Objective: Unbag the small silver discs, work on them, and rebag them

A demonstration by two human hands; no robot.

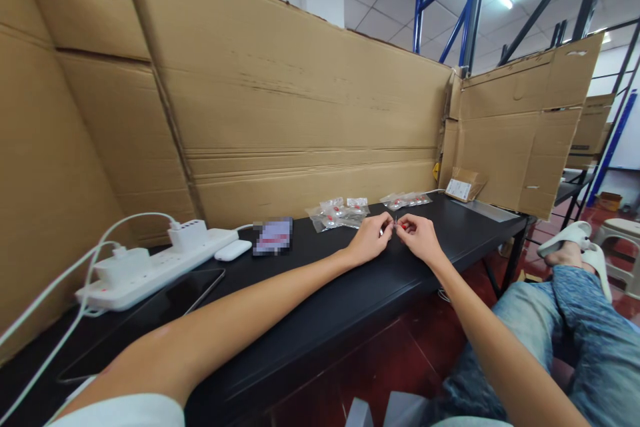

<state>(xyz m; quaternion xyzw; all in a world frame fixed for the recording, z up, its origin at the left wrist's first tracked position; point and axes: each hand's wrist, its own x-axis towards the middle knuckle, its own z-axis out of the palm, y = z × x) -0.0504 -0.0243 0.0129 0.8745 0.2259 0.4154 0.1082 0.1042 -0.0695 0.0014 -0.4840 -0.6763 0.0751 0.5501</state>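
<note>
My left hand (pixel 371 237) and my right hand (pixel 419 235) meet above the black table, fingertips almost touching. The right fingers are pinched on a small red piece (pixel 404 227), too small to name its kind. A thin upright sliver shows between the two sets of fingertips. My left fingers are closed too, with a tiny pale spot near them; what they hold is mostly hidden. Just beyond the left hand lies a pile of clear plastic bags (pixel 336 213) with small red and white pieces inside. More such bags (pixel 406 201) lie behind the right hand.
On the left of the table (pixel 310 293) are a white power strip (pixel 165 267) with plugs and cables, a dark tablet (pixel 150 317), a white case (pixel 233 251) and a blurred phone-like object (pixel 273 236). Cardboard walls (pixel 300 93) enclose the back. A small carton (pixel 465 185) stands at the far right.
</note>
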